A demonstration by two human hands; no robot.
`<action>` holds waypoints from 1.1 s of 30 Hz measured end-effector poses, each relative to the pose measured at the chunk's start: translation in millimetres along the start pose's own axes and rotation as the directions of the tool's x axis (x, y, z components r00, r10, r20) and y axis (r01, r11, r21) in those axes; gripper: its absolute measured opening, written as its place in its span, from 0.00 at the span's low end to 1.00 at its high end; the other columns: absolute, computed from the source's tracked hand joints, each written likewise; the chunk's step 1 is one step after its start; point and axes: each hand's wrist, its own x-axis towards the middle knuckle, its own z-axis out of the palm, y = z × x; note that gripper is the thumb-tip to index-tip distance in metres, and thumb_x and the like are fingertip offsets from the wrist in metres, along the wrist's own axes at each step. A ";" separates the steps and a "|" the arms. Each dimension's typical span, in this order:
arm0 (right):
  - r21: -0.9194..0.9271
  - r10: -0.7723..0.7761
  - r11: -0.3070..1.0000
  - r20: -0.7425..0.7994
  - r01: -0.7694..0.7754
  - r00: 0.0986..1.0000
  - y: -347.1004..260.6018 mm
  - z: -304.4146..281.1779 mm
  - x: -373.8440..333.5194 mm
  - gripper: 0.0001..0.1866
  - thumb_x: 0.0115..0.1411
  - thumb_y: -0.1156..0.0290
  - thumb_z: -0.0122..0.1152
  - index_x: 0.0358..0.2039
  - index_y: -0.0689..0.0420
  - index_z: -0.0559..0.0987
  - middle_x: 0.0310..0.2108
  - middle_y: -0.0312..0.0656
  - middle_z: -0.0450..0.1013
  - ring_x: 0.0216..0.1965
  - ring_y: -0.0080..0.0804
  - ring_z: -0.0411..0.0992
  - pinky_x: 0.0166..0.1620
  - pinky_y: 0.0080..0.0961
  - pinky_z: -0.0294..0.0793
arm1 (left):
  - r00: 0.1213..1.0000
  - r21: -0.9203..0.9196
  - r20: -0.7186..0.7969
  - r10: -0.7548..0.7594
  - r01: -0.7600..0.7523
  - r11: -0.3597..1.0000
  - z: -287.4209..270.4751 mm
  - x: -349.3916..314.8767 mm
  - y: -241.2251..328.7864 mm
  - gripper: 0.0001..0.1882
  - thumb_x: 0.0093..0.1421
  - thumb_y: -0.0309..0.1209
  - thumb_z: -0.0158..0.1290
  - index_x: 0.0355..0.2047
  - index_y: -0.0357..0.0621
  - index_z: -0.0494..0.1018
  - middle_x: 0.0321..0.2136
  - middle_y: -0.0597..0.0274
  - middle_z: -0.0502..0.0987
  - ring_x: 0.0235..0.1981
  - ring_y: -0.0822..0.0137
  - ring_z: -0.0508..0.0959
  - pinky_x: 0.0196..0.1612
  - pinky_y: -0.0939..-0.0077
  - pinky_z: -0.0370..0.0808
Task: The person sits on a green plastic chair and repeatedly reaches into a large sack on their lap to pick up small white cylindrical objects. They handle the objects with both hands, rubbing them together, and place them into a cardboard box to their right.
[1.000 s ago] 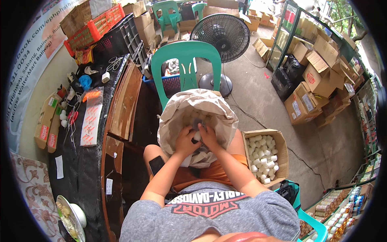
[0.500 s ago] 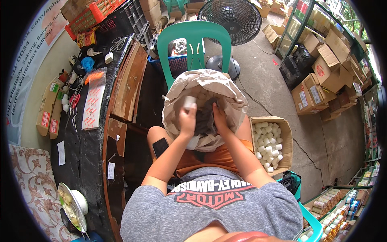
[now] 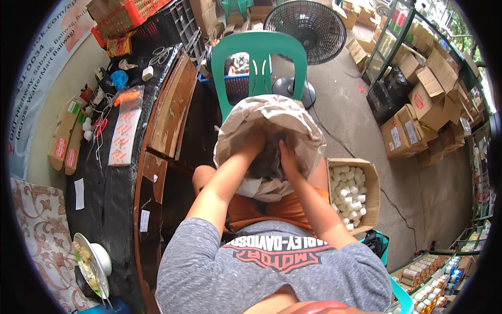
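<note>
A large brown paper bag (image 3: 238,118) with a rolled-down rim stands open between my legs, leaning on a green plastic chair. My left hand (image 3: 256,140) reaches deep inside it; its fingers are lost in shadow, and I cannot see what they hold. Against the bag's right inner side, my right hand (image 3: 288,159) is closed on a dark grey cloth (image 3: 266,162). The cloth hangs in the bag between both hands. To my right, a cardboard box (image 3: 370,196) holds many small white plastic cylinders (image 3: 348,191).
The green chair (image 3: 222,63) faces me, with a black fan (image 3: 306,31) behind it. A black-covered table (image 3: 112,204) runs along my left, carrying a tilted plate of food (image 3: 90,264). Cardboard boxes (image 3: 405,131) are stacked at the right; a cable crosses the floor.
My left hand, which held a white cylinder up at the bag's mouth, has gone down into the bag. The right hand stays at the cloth. The whole view has shifted slightly.
</note>
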 end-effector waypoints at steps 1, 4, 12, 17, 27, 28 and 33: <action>-0.002 0.011 1.000 -0.014 -0.011 1.000 -8.2 3.7 -2.0 0.31 0.59 0.48 0.46 0.49 0.67 0.68 0.47 0.50 0.67 0.48 0.37 0.64 0.51 0.26 0.60 | 0.998 0.038 0.001 -0.056 0.056 0.998 -2.8 -0.6 4.3 0.11 0.53 0.27 0.44 0.35 0.40 0.74 0.33 0.45 0.75 0.38 0.52 0.75 0.43 0.61 0.70; 0.211 0.030 0.977 0.015 -0.032 0.999 -4.9 0.6 -6.6 0.30 0.58 0.50 0.48 0.49 0.64 0.67 0.46 0.45 0.67 0.46 0.32 0.64 0.50 0.25 0.62 | 0.962 -0.001 0.273 0.030 -0.031 1.000 -3.5 12.2 -2.6 0.12 0.55 0.29 0.42 0.34 0.41 0.75 0.35 0.47 0.75 0.39 0.53 0.75 0.43 0.60 0.70; 0.427 0.138 0.890 0.087 -0.162 0.987 0.8 1.3 -2.3 0.24 0.57 0.52 0.49 0.44 0.60 0.69 0.35 0.39 0.70 0.35 0.29 0.68 0.41 0.24 0.68 | 0.971 -0.113 0.240 0.000 0.028 0.993 -14.8 -1.2 -7.5 0.12 0.56 0.33 0.43 0.35 0.46 0.74 0.34 0.50 0.76 0.37 0.54 0.76 0.41 0.62 0.72; 0.362 0.158 0.911 0.135 -0.197 0.978 -11.8 3.5 -12.5 0.29 0.57 0.50 0.47 0.48 0.63 0.68 0.45 0.43 0.67 0.44 0.31 0.64 0.48 0.25 0.62 | 0.982 -0.232 0.106 -0.154 0.175 0.957 -5.7 0.4 -14.9 0.14 0.53 0.36 0.50 0.38 0.45 0.71 0.33 0.48 0.75 0.37 0.52 0.76 0.38 0.62 0.72; 0.604 0.227 0.727 0.238 -0.327 0.944 -27.3 1.0 -13.7 0.28 0.58 0.46 0.46 0.50 0.56 0.68 0.46 0.40 0.68 0.46 0.32 0.65 0.50 0.29 0.63 | 0.982 -0.542 -0.141 -0.129 0.032 0.840 -80.7 -55.4 38.3 0.22 0.41 0.23 0.59 0.40 0.41 0.69 0.37 0.47 0.71 0.38 0.47 0.71 0.42 0.62 0.68; 0.535 0.210 0.775 0.285 -0.337 0.935 -23.7 -1.7 -12.2 0.30 0.58 0.46 0.47 0.51 0.57 0.66 0.47 0.41 0.67 0.47 0.33 0.65 0.50 0.29 0.64 | 0.984 -0.524 -0.151 -0.090 -0.002 0.852 -76.8 -58.6 39.6 0.22 0.42 0.22 0.58 0.40 0.41 0.69 0.38 0.48 0.71 0.38 0.48 0.71 0.42 0.62 0.68; 0.409 0.239 0.815 0.409 -0.411 0.881 -49.6 0.0 -25.2 0.32 0.57 0.49 0.51 0.54 0.59 0.62 0.51 0.41 0.64 0.50 0.32 0.63 0.49 0.30 0.66 | 0.938 -0.787 -0.007 -0.347 0.209 0.580 -67.6 -62.6 29.0 0.23 0.43 0.23 0.59 0.42 0.42 0.70 0.39 0.52 0.72 0.40 0.54 0.72 0.43 0.68 0.69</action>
